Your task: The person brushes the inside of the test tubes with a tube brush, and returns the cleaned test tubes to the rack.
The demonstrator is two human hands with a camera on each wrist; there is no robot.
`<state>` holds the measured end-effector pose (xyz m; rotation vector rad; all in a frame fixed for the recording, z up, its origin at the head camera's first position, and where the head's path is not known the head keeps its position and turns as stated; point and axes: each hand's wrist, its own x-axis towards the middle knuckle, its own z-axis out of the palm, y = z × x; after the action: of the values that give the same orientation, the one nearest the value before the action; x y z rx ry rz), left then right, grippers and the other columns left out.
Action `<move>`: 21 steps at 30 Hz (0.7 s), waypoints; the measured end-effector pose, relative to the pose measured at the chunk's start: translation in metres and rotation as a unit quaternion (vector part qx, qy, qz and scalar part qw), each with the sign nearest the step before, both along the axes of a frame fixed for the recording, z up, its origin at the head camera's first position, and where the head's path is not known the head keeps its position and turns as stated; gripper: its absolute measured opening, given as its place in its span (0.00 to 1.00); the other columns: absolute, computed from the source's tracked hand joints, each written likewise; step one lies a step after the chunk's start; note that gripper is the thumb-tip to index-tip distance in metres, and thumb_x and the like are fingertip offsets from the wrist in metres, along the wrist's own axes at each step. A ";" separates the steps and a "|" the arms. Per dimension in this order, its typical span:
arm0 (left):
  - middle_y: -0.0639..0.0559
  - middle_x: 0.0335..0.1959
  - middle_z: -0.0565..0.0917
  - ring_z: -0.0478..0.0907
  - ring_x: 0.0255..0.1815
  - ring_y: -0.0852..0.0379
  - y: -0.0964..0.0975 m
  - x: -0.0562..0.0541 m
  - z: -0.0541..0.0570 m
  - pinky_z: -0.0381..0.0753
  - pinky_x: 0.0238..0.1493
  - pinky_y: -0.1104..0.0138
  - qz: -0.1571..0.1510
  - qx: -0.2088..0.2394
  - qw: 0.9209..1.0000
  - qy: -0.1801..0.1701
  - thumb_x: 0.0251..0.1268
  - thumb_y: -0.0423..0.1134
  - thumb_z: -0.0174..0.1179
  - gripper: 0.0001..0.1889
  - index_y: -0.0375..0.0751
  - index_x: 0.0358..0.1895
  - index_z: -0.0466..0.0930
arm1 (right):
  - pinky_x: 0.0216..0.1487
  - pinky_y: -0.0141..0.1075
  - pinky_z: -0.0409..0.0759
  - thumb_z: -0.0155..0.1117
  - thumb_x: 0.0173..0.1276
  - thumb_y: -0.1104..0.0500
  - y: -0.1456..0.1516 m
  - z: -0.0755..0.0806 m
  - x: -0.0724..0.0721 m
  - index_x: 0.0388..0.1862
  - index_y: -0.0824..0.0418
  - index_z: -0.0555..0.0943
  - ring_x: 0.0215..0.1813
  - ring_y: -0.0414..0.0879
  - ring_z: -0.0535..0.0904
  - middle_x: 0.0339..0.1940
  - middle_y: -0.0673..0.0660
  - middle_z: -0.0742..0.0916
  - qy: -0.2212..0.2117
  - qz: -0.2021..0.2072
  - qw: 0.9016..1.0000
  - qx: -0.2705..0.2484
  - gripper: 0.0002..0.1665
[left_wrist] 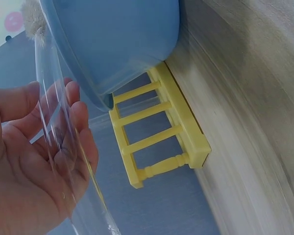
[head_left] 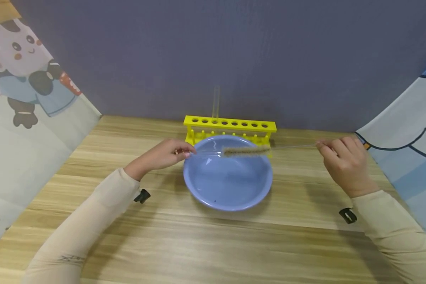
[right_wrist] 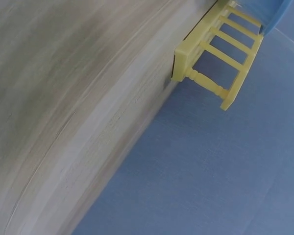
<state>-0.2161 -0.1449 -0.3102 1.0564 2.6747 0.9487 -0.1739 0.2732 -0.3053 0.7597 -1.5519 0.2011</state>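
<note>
My left hand (head_left: 165, 154) holds a clear glass test tube (head_left: 205, 154) level over the blue basin (head_left: 228, 179). In the left wrist view, the tube (left_wrist: 51, 93) lies between thumb and curled fingers. Out to the right, my right hand (head_left: 346, 163) pinches the thin wire handle of a test tube brush (head_left: 246, 151). The brush's tan bristles are in line with the tube, their tip right at its mouth; that tip (left_wrist: 35, 19) also shows at the upper left of the left wrist view. The right wrist view does not show the right hand.
Behind the basin stands a yellow test tube rack (head_left: 230, 123), its lower part overlapped by the rim. One clear test tube (head_left: 215, 103) stands upright in it. A dark wall panel (head_left: 230, 51) rises behind the wooden table (head_left: 213, 248). Printed cloths hang at both sides.
</note>
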 end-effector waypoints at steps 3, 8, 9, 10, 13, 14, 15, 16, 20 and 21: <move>0.47 0.40 0.85 0.76 0.34 0.56 0.001 0.000 0.001 0.75 0.37 0.63 -0.003 0.001 1.000 -0.001 0.67 0.32 0.53 0.12 0.35 0.48 0.82 | 0.22 0.53 0.58 0.60 0.59 0.75 0.000 -0.001 -0.001 0.20 0.68 0.76 0.19 0.62 0.66 0.17 0.64 0.77 -0.003 0.000 1.000 0.005 0.10; 0.46 0.40 0.85 0.76 0.34 0.56 0.001 -0.001 0.001 0.75 0.37 0.63 -0.004 -0.002 1.000 0.004 0.67 0.32 0.53 0.12 0.35 0.48 0.82 | 0.21 0.52 0.59 0.59 0.59 0.75 0.000 -0.005 -0.002 0.20 0.68 0.77 0.19 0.62 0.66 0.18 0.64 0.78 -0.015 0.000 1.000 0.015 0.09; 0.46 0.40 0.85 0.76 0.34 0.56 0.001 -0.001 0.000 0.75 0.37 0.63 -0.007 -0.002 1.000 0.007 0.67 0.32 0.53 0.12 0.35 0.48 0.82 | 0.21 0.52 0.59 0.60 0.60 0.75 0.001 -0.007 -0.002 0.20 0.69 0.77 0.19 0.62 0.66 0.18 0.64 0.78 -0.018 0.001 1.000 0.015 0.10; 0.46 0.40 0.85 0.76 0.34 0.56 0.001 -0.001 0.000 0.75 0.36 0.63 -0.009 -0.002 1.000 0.010 0.67 0.32 0.53 0.12 0.34 0.48 0.82 | 0.21 0.52 0.60 0.60 0.59 0.75 0.001 -0.008 -0.003 0.20 0.69 0.77 0.19 0.61 0.66 0.18 0.64 0.78 -0.020 0.003 1.000 0.014 0.10; 0.47 0.40 0.85 0.76 0.34 0.57 0.002 -0.002 -0.002 0.75 0.35 0.64 -0.012 -0.003 1.000 0.014 0.67 0.32 0.53 0.11 0.34 0.48 0.82 | 0.21 0.52 0.60 0.60 0.59 0.75 0.001 -0.011 -0.003 0.18 0.69 0.76 0.18 0.61 0.66 0.17 0.64 0.78 -0.027 0.008 1.000 0.009 0.11; 0.47 0.40 0.85 0.76 0.33 0.57 0.002 -0.002 -0.002 0.76 0.35 0.64 -0.012 -0.004 1.000 0.015 0.67 0.32 0.54 0.11 0.34 0.48 0.82 | 0.21 0.52 0.60 0.60 0.60 0.75 0.001 -0.013 -0.004 0.18 0.69 0.76 0.18 0.61 0.66 0.17 0.64 0.77 -0.030 0.009 0.999 0.008 0.11; 0.47 0.40 0.85 0.76 0.33 0.57 0.002 -0.002 -0.002 0.76 0.35 0.64 -0.011 -0.004 1.000 0.016 0.67 0.32 0.54 0.11 0.35 0.48 0.82 | 0.21 0.52 0.60 0.60 0.60 0.74 0.002 -0.013 -0.004 0.18 0.69 0.76 0.19 0.61 0.66 0.16 0.64 0.77 -0.034 0.011 0.999 0.006 0.11; 0.48 0.40 0.85 0.76 0.34 0.57 0.002 -0.002 -0.002 0.76 0.35 0.64 -0.009 -0.005 1.000 0.016 0.67 0.32 0.54 0.11 0.35 0.48 0.82 | 0.21 0.51 0.59 0.60 0.60 0.74 0.002 -0.014 -0.004 0.18 0.69 0.76 0.19 0.61 0.66 0.17 0.64 0.78 -0.038 0.012 0.999 0.006 0.11; 0.48 0.39 0.85 0.76 0.34 0.56 0.003 -0.001 -0.004 0.77 0.37 0.63 -0.002 -0.010 1.000 0.020 0.66 0.31 0.55 0.11 0.34 0.48 0.82 | 0.21 0.51 0.59 0.58 0.60 0.74 0.006 -0.017 -0.002 0.20 0.69 0.77 0.19 0.61 0.67 0.18 0.64 0.79 -0.069 0.027 0.997 0.015 0.10; 0.48 0.39 0.85 0.76 0.35 0.56 0.003 -0.001 -0.004 0.77 0.37 0.63 0.000 -0.011 1.000 0.024 0.66 0.31 0.55 0.11 0.34 0.48 0.82 | 0.22 0.50 0.59 0.58 0.61 0.74 0.007 -0.017 -0.002 0.21 0.69 0.77 0.20 0.61 0.68 0.18 0.64 0.79 -0.079 0.030 0.996 0.017 0.09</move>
<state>-0.2175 -0.1420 -0.3140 1.0888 2.7158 0.9021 -0.1755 0.2797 -0.3223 0.8349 -1.6860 0.2858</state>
